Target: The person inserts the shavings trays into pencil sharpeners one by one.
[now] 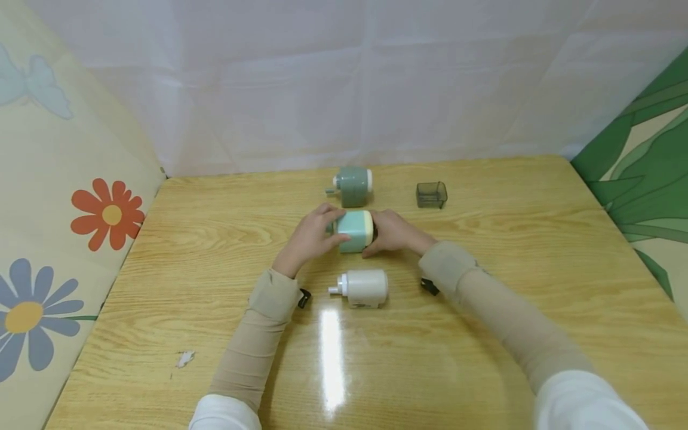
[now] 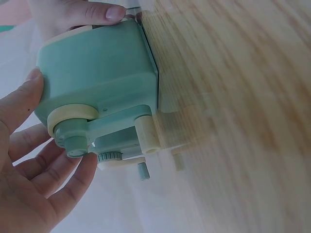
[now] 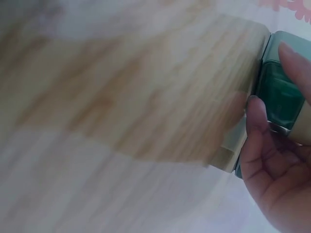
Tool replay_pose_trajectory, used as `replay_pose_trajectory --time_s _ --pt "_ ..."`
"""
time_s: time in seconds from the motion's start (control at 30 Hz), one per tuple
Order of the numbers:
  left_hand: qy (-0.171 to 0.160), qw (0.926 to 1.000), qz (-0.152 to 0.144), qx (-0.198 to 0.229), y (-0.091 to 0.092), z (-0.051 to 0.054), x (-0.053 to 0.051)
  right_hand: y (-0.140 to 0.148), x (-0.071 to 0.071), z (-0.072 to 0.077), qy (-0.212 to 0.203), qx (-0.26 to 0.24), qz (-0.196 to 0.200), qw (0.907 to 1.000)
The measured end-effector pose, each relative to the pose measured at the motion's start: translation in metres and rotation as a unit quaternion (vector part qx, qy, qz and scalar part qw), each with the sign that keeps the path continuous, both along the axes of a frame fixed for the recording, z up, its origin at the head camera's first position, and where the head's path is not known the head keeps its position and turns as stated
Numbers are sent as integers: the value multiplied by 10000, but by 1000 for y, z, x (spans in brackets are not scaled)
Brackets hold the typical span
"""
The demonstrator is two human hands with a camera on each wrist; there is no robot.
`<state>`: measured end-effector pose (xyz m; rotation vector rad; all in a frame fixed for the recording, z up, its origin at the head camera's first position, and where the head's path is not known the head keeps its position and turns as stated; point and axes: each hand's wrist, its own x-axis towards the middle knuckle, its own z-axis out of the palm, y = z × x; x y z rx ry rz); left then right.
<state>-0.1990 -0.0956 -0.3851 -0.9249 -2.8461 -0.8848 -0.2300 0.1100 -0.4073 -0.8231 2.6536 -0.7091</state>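
A mint-green pencil sharpener (image 1: 353, 232) with a cream end and a crank (image 2: 121, 121) lies mid-table between both hands. My left hand (image 1: 313, 235) holds it at the crank end, thumb against the body and fingers behind the crank. My right hand (image 1: 396, 232) grips the opposite end; in the right wrist view its thumb and curled fingers are around a see-through green drawer (image 3: 279, 94) set in the sharpener. Just behind stands a darker green pencil sharpener (image 1: 353, 188). Nearer me lies a white pencil sharpener (image 1: 368, 285), touched by neither hand.
A smoky clear drawer (image 1: 432, 196) sits at the back right of the wooden table (image 1: 215, 251). A white curtain (image 1: 301, 89) hangs behind it, and painted walls flank both sides. Toward the left front, the surface has a chipped patch (image 1: 185, 358).
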Motion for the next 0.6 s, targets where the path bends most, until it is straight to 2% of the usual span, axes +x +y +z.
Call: replay_pose_trajectory --time_s 0.27,0.6 --pt "-38 10000 -1 -32 2 3 0 3 1 -1 -171 -207 -84 9996" --pt "-159 9998 -149 29 1 9 -4 12 4 0 -338 -570 233 9975"
